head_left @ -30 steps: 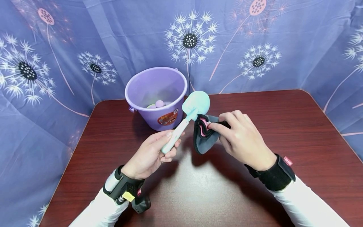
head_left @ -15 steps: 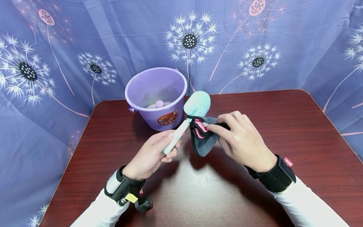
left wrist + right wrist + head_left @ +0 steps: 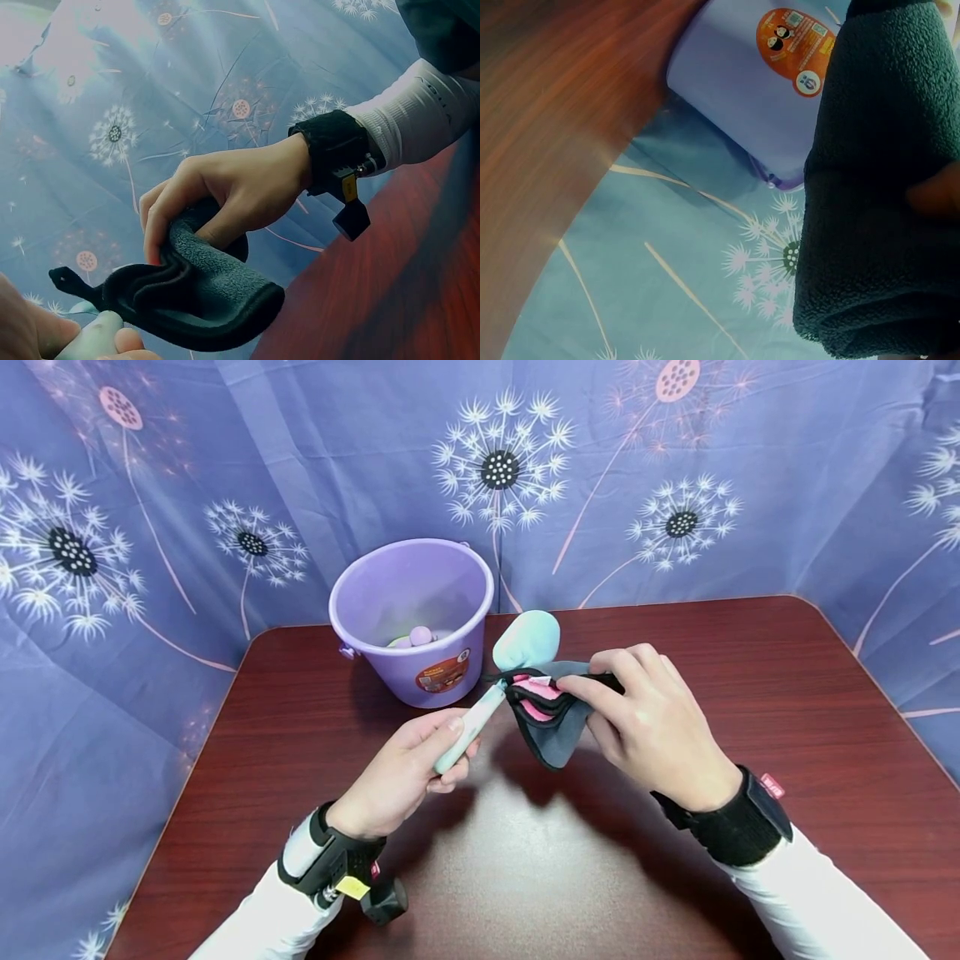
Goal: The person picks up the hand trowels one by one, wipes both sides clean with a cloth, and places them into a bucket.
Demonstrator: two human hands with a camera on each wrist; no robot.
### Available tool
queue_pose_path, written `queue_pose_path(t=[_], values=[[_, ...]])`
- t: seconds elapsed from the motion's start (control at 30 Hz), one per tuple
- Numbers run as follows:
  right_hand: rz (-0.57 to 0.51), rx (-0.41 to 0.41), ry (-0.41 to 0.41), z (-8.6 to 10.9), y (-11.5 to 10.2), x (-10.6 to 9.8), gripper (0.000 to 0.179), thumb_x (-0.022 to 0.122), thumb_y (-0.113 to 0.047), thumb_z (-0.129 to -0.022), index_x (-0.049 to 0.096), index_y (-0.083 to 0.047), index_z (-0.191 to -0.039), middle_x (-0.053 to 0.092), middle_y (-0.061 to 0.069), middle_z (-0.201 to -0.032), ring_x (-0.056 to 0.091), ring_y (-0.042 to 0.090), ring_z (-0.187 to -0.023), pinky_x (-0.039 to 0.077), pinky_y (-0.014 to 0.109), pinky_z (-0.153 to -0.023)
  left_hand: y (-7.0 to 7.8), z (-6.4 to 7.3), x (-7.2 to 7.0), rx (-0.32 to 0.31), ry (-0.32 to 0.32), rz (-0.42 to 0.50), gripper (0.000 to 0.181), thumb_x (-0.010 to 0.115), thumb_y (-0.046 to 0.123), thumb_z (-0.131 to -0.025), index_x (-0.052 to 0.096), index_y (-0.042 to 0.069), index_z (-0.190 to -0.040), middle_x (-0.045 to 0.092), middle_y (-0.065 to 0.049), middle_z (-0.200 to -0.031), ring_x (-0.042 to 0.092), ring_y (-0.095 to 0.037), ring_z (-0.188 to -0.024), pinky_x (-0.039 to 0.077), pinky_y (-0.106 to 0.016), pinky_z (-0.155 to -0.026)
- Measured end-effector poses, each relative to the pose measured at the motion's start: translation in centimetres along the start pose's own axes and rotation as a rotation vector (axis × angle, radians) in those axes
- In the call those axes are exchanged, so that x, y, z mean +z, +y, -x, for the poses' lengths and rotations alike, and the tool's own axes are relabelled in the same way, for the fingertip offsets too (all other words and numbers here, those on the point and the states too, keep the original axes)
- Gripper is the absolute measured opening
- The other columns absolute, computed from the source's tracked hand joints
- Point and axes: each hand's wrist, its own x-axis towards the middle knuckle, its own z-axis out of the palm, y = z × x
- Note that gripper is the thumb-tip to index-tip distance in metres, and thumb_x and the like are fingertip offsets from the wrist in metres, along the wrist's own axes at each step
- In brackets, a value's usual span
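My left hand point(image 3: 408, 764) grips the pale mint handle of a toy shovel point(image 3: 527, 639), its light-blue blade angled up and away. A folded cleaning cloth point(image 3: 558, 739), grey outside with pink inner folds and black edging, is pinched between the thumb and fingers of my right hand point(image 3: 652, 722). The cloth lies across the shovel's neck, where the blade meets the handle, and covers it. In the left wrist view the cloth point(image 3: 195, 300) hangs in folds beside the handle tip point(image 3: 94, 337). Dark fleecy cloth point(image 3: 885, 165) fills the right side of the right wrist view.
A purple bucket point(image 3: 408, 572) with a red-orange label stands at the back left of the dark red wooden table point(image 3: 712, 660). Inside it lie a small purple ball point(image 3: 421, 635) and something green. A blue dandelion-print curtain point(image 3: 360, 452) hangs behind the table.
The cloth has moved from beside the shovel's neck to over it, then slightly right with my right hand. The blade has dropped a little in view; my left hand has barely moved.
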Motion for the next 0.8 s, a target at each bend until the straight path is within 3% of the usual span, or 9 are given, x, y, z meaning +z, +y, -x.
queue_pose_path(t=[0.47,0.8], values=[[0.045,0.101,0.031,0.6,2.1,-0.1,0.034,0.049,-0.007,-0.087,0.073,-0.006,-0.110,0.057,0.019,-0.101,0.045,0.037,-0.081,0.038,0.048,-0.070,0.0,0.0,0.0,0.020,-0.034,-0.023,0.029,0.036,0.018,-0.110,0.051,-0.006,-0.104,0.042,-0.011,-0.077,0.032,-0.015,-0.056,0.023,-0.025,-0.052],[0.085,0.193,0.036,1.1,3.1,-0.3,0.037,0.048,-0.006,-0.083,0.072,-0.008,-0.112,0.054,0.018,-0.099,0.043,0.036,-0.081,0.038,0.047,-0.071,0.0,0.1,0.1,-0.009,-0.027,-0.037,0.030,0.037,0.019,-0.110,0.052,-0.007,-0.106,0.041,-0.011,-0.075,0.033,-0.014,-0.057,0.023,-0.024,-0.052]])
